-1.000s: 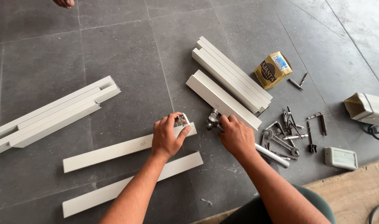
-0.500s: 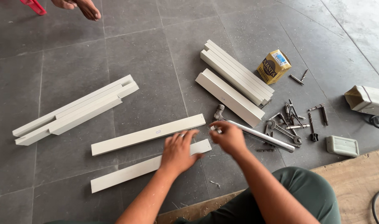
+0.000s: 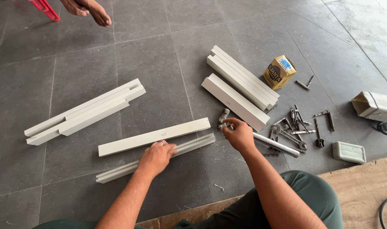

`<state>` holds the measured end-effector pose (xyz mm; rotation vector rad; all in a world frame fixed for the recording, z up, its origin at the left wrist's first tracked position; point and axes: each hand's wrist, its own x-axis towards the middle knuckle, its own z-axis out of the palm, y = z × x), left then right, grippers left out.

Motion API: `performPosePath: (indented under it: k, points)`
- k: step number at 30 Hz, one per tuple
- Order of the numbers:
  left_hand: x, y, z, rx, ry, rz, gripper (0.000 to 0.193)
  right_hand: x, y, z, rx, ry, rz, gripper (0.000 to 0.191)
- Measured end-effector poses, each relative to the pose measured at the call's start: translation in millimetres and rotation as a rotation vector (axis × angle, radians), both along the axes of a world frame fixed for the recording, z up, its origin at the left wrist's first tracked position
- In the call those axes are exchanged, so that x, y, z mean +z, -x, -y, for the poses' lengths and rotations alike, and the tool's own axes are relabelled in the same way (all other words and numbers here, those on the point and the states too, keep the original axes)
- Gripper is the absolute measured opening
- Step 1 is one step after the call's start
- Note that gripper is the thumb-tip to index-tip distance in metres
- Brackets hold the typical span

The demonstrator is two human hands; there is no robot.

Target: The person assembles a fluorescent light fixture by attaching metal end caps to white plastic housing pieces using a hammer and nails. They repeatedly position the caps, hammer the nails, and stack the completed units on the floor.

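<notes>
Palm-down, the left hand point(image 3: 156, 156) presses a white strip point(image 3: 117, 171), the right hand point(image 3: 239, 133) grip closed on a hammer point(image 3: 270, 143)

Bare foot point(image 3: 86, 9), red tool point(image 3: 44, 9), black cable point(image 3: 386, 208): edge-cropped

- Two long white plastic channel strips point(image 3: 153, 138) are laid side by side at lower centre.
- A stack of white channel lengths point(image 3: 85, 111) is placed at centre left.
- A small yellow cardboard box point(image 3: 279, 72) is set at upper right, above scattered steel drill bits and spanners point(image 3: 301, 125).
</notes>
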<state>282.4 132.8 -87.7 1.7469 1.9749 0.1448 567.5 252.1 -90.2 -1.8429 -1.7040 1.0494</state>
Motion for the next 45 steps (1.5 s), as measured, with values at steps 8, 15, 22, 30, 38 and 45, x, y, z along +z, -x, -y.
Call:
performPosePath:
  k: [8,15,22,30,38,45]
  points:
    - [-1,-7,-6,-0.061,-0.210,-0.151,0.042,7,2,-3,-0.022,0.056,0.005,0.036]
    - [16,3,-29,-0.125,-0.052,-0.364,0.137,7,5,-4,-0.009,0.093,0.008,0.037]
    - [28,14,-39,-0.099,0.210,-0.348,0.094,4,4,-5,0.010,0.032,0.051,0.038]
    - [36,18,-39,0.836,0.058,0.057,0.112,-3,7,-9,0.036,0.000,0.043,0.041]
    - [20,13,-1,1.605,0.269,0.368,0.118,-1,22,3,0.137,-0.065,0.086,0.038]
    - [29,5,7,1.314,0.322,-0.070,0.112,0,19,-5,0.112,-0.085,0.036,0.037]
